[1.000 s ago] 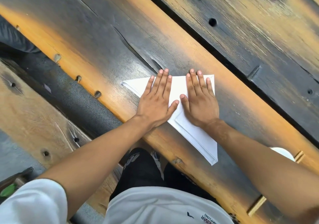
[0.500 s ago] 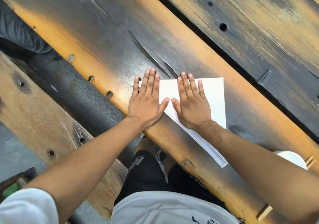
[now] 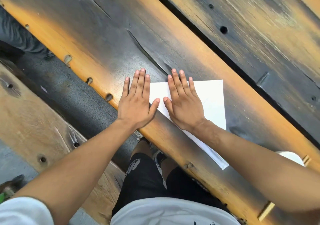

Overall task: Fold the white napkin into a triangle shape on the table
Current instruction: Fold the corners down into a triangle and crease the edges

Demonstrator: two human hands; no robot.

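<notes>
- Left hand lies flat, fingers straight and close together, holding nothing, pressing the left corner of the white napkin.
- Right hand likewise flat, palm down on the napkin's middle.
- The napkin sits folded into a triangle on the wooden table.
- The 2 thumbs nearly meet.

Outdoor seating area, likely a park or street-side picnic spot, heavy weathered plank tabletop with dark-scorched and orange finish, cracks and bolt holes, matching wooden bench near left, grey paved ground visible between them
</notes>
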